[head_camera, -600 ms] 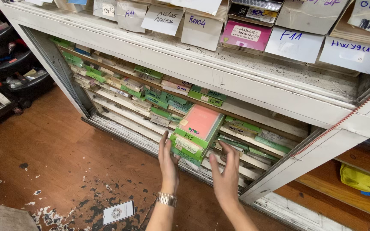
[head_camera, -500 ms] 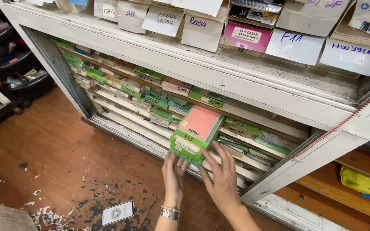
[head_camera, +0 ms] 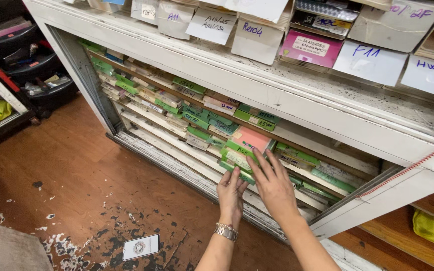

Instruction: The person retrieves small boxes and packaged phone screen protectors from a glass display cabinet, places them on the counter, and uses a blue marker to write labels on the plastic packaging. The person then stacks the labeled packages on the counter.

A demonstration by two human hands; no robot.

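Hands at lower shelf of white cabinet. Left hand flat, fingers extended, pressed against end of green box stack, not gripping. Right hand open, fingers spread over stack beside pink-topped box. Stack sits among green boxes in shelf row. Card on wood floor.

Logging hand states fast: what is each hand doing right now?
Left hand: open, fingers pressed against the stack of flat boxes on the shelf, no closed grip.
Right hand: open, fingers spread flat over the same stack.
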